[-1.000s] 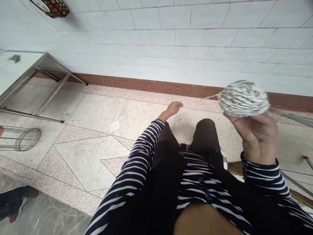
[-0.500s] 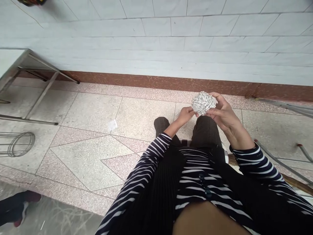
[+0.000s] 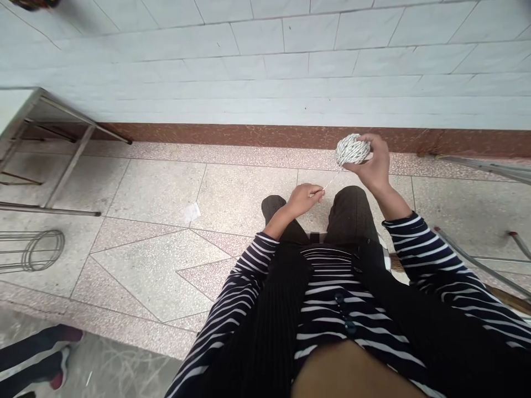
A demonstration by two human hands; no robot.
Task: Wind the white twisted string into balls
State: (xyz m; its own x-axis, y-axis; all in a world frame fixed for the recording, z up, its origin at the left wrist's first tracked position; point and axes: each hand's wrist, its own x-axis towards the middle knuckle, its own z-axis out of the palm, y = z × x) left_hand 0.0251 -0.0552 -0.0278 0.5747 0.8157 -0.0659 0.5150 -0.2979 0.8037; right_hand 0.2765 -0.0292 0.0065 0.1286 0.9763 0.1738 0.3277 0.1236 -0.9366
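Observation:
A ball of twisted white-and-dark cord is in my right hand, thumb below it and fingers over its right side. From the underside of the ball a short taut strand runs down and left to my left hand. The left fingertips are pinched on that strand, above and between my knees. The ball is held up in the air, beyond my knees toward the wall.
A metal-legged table stands at the left, with a wire rack below it. White paper lies on the tiled floor. Another person's legs show at bottom left. Metal legs stand at the right, and a tiled wall is ahead.
My right hand has lifted the ball up and away toward the wall. The left hand has drawn apart from it, and a stretch of cord now spans the gap.

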